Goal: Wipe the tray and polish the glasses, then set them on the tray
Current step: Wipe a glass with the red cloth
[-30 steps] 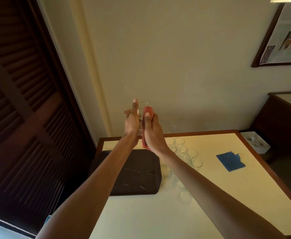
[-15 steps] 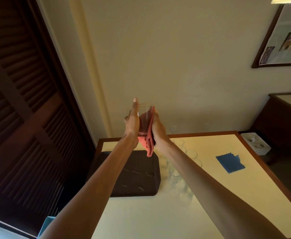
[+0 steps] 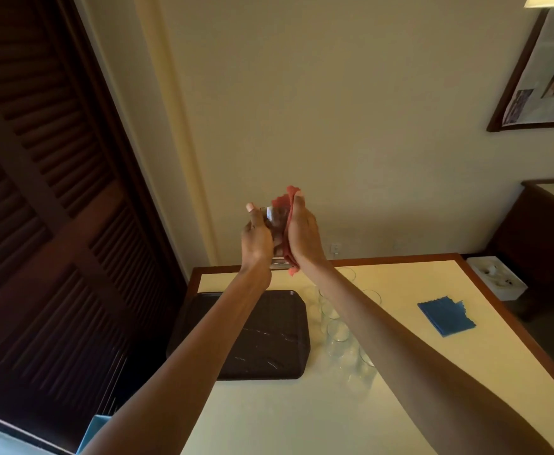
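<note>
Head view: a pale surface (image 3: 400, 382) w/ wood edging fills the lower right. A dark tray (image 3: 269, 339) lies flat on its far-left part, nothing on it yet. Just right of the tray a cluster of clear glasses (image 3: 337, 333) stands upright. All look empty, and some are partly hidden by the right forearm. A blue cloth (image 3: 446, 315) lies further right, well apart from them.

The held glass (image 3: 277, 221) is up in the air, upright, between both hands. Left hand (image 3: 255, 239): fingers wrapped round the glass body, thumb up the near side. Right hand (image 3: 305, 234): fingers clamped on a red cloth (image 3: 289, 197), pressing it vs the glass's right side. The cloth tip pokes above the rim; can't tell if any of it goes inside.

Handling, prob.: the glass is light, rigid, smooth so slippery, and breakable. Grip round the mid-body, not the rim, firm but no squeeze. The cloth is soft and limp, so it bunches easily.
</note>
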